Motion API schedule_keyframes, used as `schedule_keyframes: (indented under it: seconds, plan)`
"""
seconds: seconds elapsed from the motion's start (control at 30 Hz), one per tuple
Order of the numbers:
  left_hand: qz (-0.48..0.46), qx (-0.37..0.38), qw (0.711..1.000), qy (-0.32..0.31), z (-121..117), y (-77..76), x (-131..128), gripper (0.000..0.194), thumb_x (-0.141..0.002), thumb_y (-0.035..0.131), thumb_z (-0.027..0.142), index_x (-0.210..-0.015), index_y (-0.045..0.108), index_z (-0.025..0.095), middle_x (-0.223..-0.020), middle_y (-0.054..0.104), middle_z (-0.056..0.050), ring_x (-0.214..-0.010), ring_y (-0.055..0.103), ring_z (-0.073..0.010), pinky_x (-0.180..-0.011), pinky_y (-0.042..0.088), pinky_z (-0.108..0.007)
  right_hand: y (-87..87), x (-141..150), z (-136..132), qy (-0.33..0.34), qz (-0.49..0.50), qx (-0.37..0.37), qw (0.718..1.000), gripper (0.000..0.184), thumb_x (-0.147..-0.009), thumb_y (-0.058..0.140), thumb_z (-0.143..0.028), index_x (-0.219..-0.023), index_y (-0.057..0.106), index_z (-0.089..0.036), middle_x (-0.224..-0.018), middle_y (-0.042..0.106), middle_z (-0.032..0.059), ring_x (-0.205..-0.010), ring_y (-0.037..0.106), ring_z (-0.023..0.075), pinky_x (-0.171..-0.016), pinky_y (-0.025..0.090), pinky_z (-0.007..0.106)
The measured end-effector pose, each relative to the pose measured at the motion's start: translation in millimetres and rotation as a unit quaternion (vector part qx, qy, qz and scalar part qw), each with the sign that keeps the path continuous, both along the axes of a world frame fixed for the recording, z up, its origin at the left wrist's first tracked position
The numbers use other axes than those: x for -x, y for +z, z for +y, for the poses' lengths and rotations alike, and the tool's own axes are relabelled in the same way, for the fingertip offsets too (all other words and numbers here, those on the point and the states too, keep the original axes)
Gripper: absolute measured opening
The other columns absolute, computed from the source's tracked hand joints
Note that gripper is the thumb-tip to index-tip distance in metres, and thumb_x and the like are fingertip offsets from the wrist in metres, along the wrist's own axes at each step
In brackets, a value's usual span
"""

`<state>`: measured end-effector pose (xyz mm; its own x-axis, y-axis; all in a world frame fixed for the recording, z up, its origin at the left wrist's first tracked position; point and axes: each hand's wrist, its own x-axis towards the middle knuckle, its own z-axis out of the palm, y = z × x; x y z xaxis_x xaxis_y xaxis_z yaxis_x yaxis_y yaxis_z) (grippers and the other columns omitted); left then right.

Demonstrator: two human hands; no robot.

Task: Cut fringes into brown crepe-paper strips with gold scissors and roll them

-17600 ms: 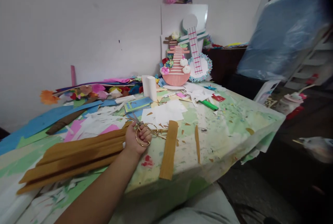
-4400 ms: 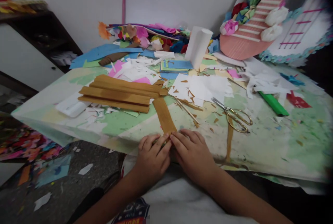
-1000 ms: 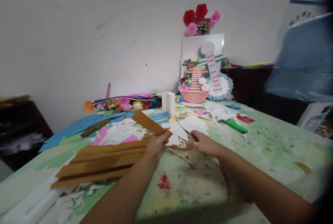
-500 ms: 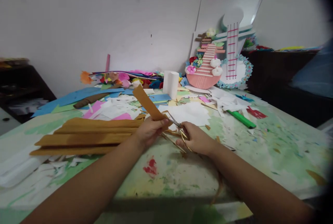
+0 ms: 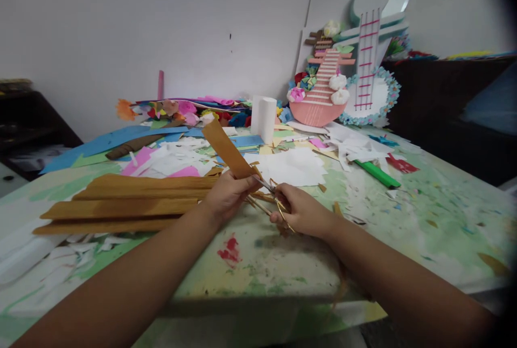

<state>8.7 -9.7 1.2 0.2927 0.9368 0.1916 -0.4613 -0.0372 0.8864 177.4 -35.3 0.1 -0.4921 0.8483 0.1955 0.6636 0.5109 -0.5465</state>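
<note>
My left hand [image 5: 231, 195] is closed on the lower end of a mustard-brown crepe paper strip [image 5: 226, 148], which slants up and to the left. My right hand [image 5: 301, 210] grips scissors [image 5: 279, 210] with gold-coloured handles. Their blades reach to the strip's end beside my left fingertips; whether they are closed on the paper I cannot tell. Thin brown offcuts lie beneath the hands. Left of my left hand, folded sheets of the same brown crepe paper [image 5: 121, 201] rest on the table [image 5: 258, 278].
Paper scraps, a white paper roll [image 5: 268, 120] and a green crepe roll [image 5: 377, 174] lie around the table. Paper flowers [image 5: 186, 111] line the back. A pink decorated guitar-like model [image 5: 319, 113] and a white one [image 5: 367, 62] lean at the back right.
The scissor blades have swung closer together at the strip's end. My view has tilted down slightly, so the scene sits higher. Both hands keep their holds.
</note>
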Motion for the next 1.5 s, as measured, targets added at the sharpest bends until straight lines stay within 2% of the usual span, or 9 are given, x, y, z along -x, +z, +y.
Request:
schedule_keyframes:
  seconds: [0.4,0.6,0.73,0.83,1.0,1.13,1.5]
  plan:
    - [-0.058,0.029,0.998,0.009,-4,3.2,-4,0.022,-0.058,0.065,0.011,-0.079,0.063,0.014,-0.079,0.066,-0.001,-0.075,0.058,-0.0118,-0.078,0.041,-0.026,3.4,-1,0,-0.02,-0.034,0.01,0.999,0.029,-0.073,0.044,-0.046,-0.072,0.039,-0.018,-0.064,0.046,-0.0008,-0.056,0.039,0.0116,-0.048,0.027,0.022]
    - [-0.068,0.005,0.998,0.002,-9,3.7,-6,0.023,-0.062,0.062,0.01,-0.084,0.062,0.015,-0.084,0.065,-0.002,-0.08,0.057,-0.0131,-0.079,0.041,-0.028,5.2,-3,0,0.003,-0.029,0.004,1.0,0.032,-0.073,0.043,-0.05,-0.071,0.038,-0.018,-0.064,0.044,-0.0013,-0.056,0.038,0.0112,-0.048,0.027,0.022]
    - [-0.079,0.016,0.997,-0.008,-10,5.9,-6,0.022,-0.063,0.061,0.01,-0.084,0.062,0.014,-0.086,0.065,-0.003,-0.081,0.057,-0.0142,-0.08,0.041,-0.03,7.8,-5,-1,0.018,-0.009,-0.008,1.0,0.037,-0.073,0.038,-0.055,-0.071,0.037,-0.018,-0.064,0.042,-0.0015,-0.056,0.037,0.0111,-0.048,0.027,0.022]
    - [-0.084,0.032,0.996,-0.009,-12,8.3,-6,0.019,-0.063,0.061,0.009,-0.082,0.062,0.014,-0.082,0.065,-0.002,-0.077,0.058,-0.0128,-0.076,0.043,-0.027,8.8,-6,-2,0.031,-0.004,-0.004,1.0,0.037,-0.074,0.037,-0.054,-0.076,0.038,-0.018,-0.067,0.044,-0.0007,-0.058,0.039,0.0117,-0.049,0.029,0.022]
    - [-0.083,0.05,0.995,0.011,-15,12.3,-6,0.013,-0.063,0.061,0.009,-0.075,0.062,0.014,-0.064,0.063,0.002,-0.059,0.056,-0.0081,-0.062,0.045,-0.021,7.6,-8,-1,0.038,-0.014,0.01,0.999,0.034,-0.076,0.036,-0.051,-0.08,0.039,-0.017,-0.07,0.046,-0.0003,-0.06,0.04,0.0119,-0.05,0.03,0.022]
    - [-0.064,0.055,0.996,0.038,-15,13.5,-7,0.009,-0.063,0.061,0.013,-0.072,0.061,0.013,-0.063,0.062,0.002,-0.056,0.054,-0.0072,-0.059,0.043,-0.02,7.0,-7,-1,0.052,-0.021,0.007,0.998,0.033,-0.076,0.038,-0.05,-0.08,0.04,-0.018,-0.07,0.046,-0.0006,-0.059,0.04,0.0115,-0.05,0.03,0.022]
    - [-0.041,0.052,0.995,0.071,-18,8.8,-11,0.016,-0.062,0.062,0.015,-0.077,0.062,0.013,-0.077,0.065,-0.002,-0.07,0.057,-0.0119,-0.073,0.043,-0.027,5.4,-4,-1,0.02,-0.036,-0.003,0.999,0.033,-0.072,0.044,-0.05,-0.078,0.04,-0.018,-0.069,0.047,-0.0002,-0.058,0.04,0.0116,-0.05,0.03,0.022]
